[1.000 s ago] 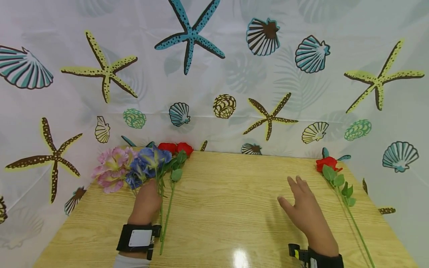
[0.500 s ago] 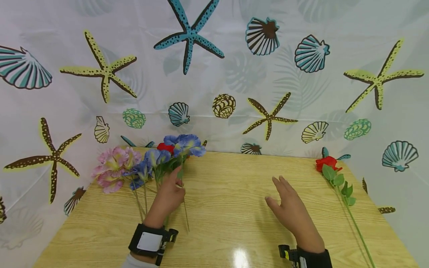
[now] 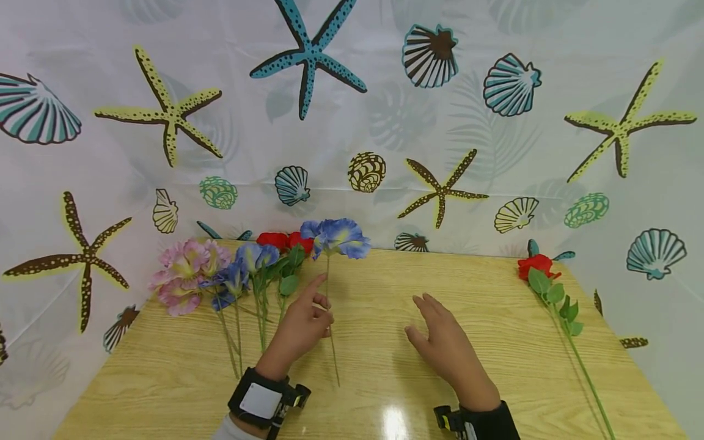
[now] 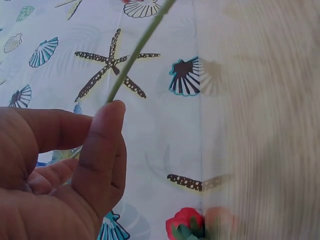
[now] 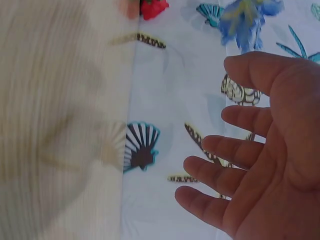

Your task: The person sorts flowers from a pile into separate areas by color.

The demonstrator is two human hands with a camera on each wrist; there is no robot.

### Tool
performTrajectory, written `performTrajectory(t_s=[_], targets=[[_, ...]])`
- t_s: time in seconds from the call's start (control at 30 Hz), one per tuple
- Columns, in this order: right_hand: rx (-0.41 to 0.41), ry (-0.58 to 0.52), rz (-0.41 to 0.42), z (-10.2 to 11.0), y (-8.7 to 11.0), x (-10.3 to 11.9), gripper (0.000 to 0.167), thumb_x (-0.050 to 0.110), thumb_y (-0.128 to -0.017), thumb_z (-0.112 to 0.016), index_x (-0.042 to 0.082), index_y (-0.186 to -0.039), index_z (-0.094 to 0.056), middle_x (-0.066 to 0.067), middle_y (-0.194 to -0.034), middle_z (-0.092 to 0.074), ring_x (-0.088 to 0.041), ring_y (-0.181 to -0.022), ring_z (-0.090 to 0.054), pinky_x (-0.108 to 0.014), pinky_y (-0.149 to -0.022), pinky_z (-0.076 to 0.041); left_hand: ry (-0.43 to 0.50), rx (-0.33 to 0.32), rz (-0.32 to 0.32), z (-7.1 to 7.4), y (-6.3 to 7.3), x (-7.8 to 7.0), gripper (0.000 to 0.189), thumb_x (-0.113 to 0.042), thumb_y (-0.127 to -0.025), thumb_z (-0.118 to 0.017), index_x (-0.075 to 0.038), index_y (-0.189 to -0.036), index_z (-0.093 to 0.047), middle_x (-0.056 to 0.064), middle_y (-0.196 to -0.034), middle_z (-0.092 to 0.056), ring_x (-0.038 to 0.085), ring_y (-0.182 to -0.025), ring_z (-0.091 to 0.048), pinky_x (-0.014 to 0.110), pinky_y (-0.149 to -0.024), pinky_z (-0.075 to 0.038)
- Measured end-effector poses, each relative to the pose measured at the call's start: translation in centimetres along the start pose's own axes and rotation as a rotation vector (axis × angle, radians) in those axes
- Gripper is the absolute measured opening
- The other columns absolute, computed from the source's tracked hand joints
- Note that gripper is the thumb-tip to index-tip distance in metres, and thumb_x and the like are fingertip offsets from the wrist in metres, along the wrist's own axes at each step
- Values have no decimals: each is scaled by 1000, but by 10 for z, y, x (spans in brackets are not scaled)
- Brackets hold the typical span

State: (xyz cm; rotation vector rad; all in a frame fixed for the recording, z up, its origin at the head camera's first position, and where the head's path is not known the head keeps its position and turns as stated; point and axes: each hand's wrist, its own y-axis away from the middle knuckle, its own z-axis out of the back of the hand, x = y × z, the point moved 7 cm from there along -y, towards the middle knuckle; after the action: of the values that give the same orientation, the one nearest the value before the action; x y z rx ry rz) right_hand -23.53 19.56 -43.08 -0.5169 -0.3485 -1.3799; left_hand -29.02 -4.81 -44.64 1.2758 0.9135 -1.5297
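Observation:
In the head view my left hand (image 3: 301, 324) pinches the thin green stem (image 4: 139, 47) of a blue artificial flower (image 3: 337, 238) between thumb and fingers. Its bloom stands above the hand, in front of the cloth, and the stem's lower end points down over the table. To the right, my right hand (image 3: 444, 345) hovers over the wood with fingers extended and nothing in it. The right wrist view shows that palm with its fingers spread, and the blue bloom (image 5: 250, 22) beyond the thumb.
Left of my left hand lie pink flowers (image 3: 184, 275), more blue flowers (image 3: 233, 278) and red roses (image 3: 280, 240) with long stems. A single red rose (image 3: 536, 267) lies along the right side of the wooden table (image 3: 379, 391). A shell-patterned cloth (image 3: 330, 134) hangs behind.
My left hand has lifted one blue flower out of the bunch and carried it to the right. My right hand has moved left, toward the middle of the table.

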Motion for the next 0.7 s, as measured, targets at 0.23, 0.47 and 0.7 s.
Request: performTrajectory(t_s=[0.23,0.47,0.7], targets=[[-19,-79,18,-20,-1,32,49,19,-94,-69,2,-138,-55,-15,-134,-57,-34,-117,-59,-51,-91,-49,33,1,-13,-10,-1,0,75,4,-93,-58,-22,-156,-28,17,-110,-48,35,-90,-60,41,-65,-56],[-21,-92,106,-46,2,60,37,18,-94,-69,4,-128,-63,-9,-119,-65,-26,-98,-66,-40,-76,-55,25,-15,-58,-16,0,-4,73,4,-93,-58,-22,-156,-29,15,-107,-49,34,-87,-61,38,-64,-55],[-10,-89,184,-62,6,81,22,9,-92,-69,2,-113,-69,-8,-101,-68,-15,-80,-66,-27,-66,-53,30,-37,-77,-19,2,-8,73,4,-93,-57,-19,-156,-28,18,-109,-49,31,-84,-61,38,-65,-55]])
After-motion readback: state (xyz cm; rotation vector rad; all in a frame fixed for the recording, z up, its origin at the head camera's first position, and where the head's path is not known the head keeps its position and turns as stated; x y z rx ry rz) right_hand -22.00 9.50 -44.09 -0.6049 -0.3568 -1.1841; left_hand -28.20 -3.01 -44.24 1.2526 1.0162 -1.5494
